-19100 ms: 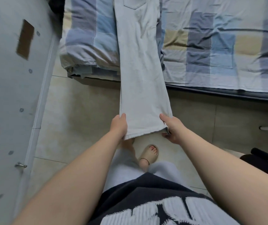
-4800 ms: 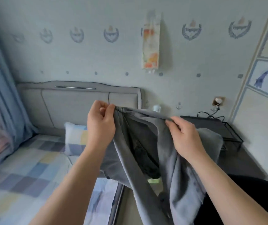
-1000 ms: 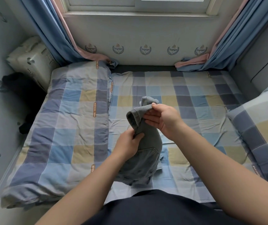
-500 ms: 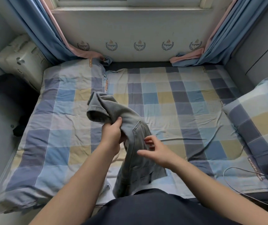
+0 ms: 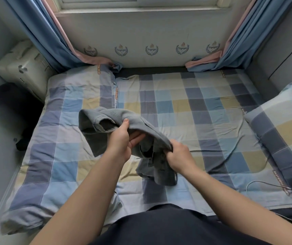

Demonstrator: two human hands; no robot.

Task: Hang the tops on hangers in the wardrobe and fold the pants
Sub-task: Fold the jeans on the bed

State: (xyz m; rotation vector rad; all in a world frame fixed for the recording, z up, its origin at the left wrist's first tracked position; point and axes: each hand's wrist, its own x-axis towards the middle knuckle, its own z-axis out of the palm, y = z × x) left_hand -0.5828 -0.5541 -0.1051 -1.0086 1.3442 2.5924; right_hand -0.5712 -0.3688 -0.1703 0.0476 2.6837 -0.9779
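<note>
I hold a pair of grey denim pants (image 5: pixel 95 128) bunched up above the checked bed (image 5: pixel 185 106). My left hand (image 5: pixel 122 140) grips the cloth near its middle, with one rumpled end sticking out to the left. My right hand (image 5: pixel 178 156) clutches the other part lower down and to the right, where the fabric hangs toward the sheet. Both hands are close together over the near half of the bed. No wardrobe or hanger is in view.
A folded checked quilt (image 5: pixel 67 110) covers the bed's left side and a pillow (image 5: pixel 281 128) lies at the right. A thin cable (image 5: pixel 237 137) trails across the sheet. Blue curtains (image 5: pixel 40 32) hang at the window corners. A white bag (image 5: pixel 23 68) sits at far left.
My hands have spread the grey pants out sideways: the left hand moved left and up along the cloth, and the right hand closed on the lower part.
</note>
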